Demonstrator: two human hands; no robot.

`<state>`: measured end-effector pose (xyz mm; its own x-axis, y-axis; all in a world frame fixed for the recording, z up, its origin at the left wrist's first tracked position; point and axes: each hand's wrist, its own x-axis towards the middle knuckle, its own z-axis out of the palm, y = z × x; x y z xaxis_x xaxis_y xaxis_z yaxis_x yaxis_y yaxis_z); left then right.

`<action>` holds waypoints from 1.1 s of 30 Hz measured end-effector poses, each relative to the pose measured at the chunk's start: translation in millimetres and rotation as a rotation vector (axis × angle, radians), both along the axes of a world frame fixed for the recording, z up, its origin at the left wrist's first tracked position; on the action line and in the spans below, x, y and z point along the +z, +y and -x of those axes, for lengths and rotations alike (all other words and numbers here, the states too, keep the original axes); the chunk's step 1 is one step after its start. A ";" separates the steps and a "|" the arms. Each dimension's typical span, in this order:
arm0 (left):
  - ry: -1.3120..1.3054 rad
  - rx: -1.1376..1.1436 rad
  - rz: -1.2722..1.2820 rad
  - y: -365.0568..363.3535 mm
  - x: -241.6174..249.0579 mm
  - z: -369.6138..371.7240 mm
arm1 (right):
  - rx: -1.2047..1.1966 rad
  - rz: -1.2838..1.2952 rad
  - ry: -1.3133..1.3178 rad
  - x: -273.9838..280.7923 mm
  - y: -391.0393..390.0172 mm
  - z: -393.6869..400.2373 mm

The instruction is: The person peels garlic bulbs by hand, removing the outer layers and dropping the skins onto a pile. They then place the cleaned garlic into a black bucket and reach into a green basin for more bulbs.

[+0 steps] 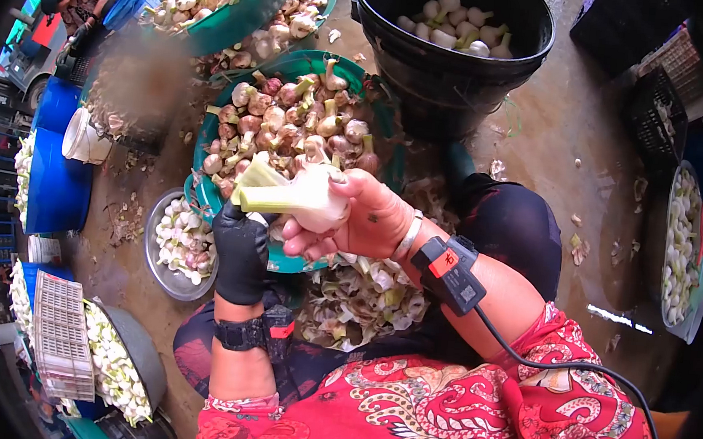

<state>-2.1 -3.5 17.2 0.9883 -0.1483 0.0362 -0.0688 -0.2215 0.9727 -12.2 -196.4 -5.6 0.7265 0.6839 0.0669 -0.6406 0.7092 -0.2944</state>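
Observation:
A large white garlic bulb (pixel 323 202) with a thick pale-green stem lies in the fingers of my right hand (pixel 369 213), which is bare and closed around the bulb's root end. My left hand (pixel 240 253), in a black glove, is closed at the stem end, where a loose pale-green layer of skin (pixel 261 174) stands away from the stem. The gloved fingertips are partly hidden. Beneath both hands, a green basin (pixel 203 139) holds many unpeeled, purplish garlic bulbs (pixel 272 117). Peeled skins (pixel 360 305) are heaped in front of my lap.
A black bucket (pixel 441 84) beyond the basin holds white bulbs. At the left stands a metal bowl (pixel 162 273) of small cloves or bulbs. Blue tubs (pixel 63 179) and a person (pixel 84 3) are farther left. Another tub of garlic (pixel 681 251) stands at the right.

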 end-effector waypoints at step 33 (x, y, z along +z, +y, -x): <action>0.182 -0.031 0.327 -3.3 2.8 3.1 | -0.677 1.200 -0.599 1.6 -21.2 -1.1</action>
<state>-5.2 -6.7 20.0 0.9782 -0.1875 -0.0897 0.1102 0.1022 0.9886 -11.1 -217.6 -4.0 0.9876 0.1016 0.1196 0.1234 -0.0323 -0.9918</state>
